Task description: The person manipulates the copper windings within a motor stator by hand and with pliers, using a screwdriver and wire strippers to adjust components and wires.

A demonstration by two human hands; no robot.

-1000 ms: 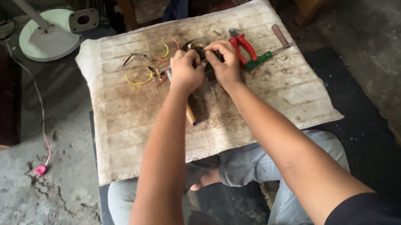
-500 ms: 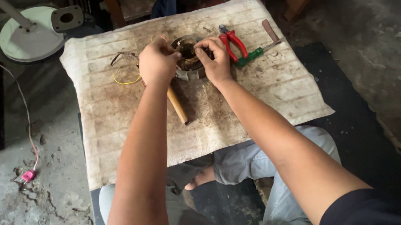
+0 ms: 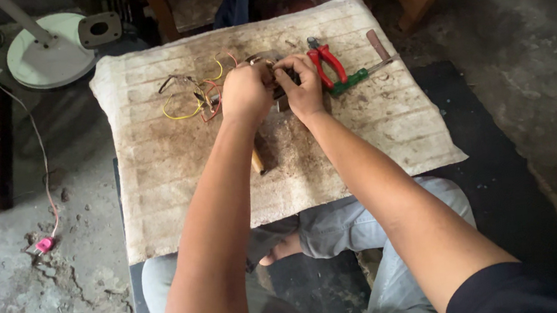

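Dark metal part (image 3: 282, 79): small, mostly hidden, sitting between both hands near the far middle of the worn, ribbed beige board (image 3: 178, 188); its exact shape is not showing.
Pink plug (image 3: 44, 244): lying on cracked concrete floor at far left, trailing a thin cord.
White round base (image 3: 47, 53): smooth disc, resting beyond the board's left corner.
Thin wires (image 3: 189, 102): yellow, red and dark loops, curling just left of the hands.
Left hand (image 3: 245, 94): clenching around the part.
Wooden handle (image 3: 257, 160): tan, round, poking out under the left forearm.
Right hand (image 3: 303, 86): pinching the part's right side.
Red-handled pliers (image 3: 326, 62): lying just right of the hands.
Green-handled screwdriver (image 3: 353, 79): lying beside the pliers.
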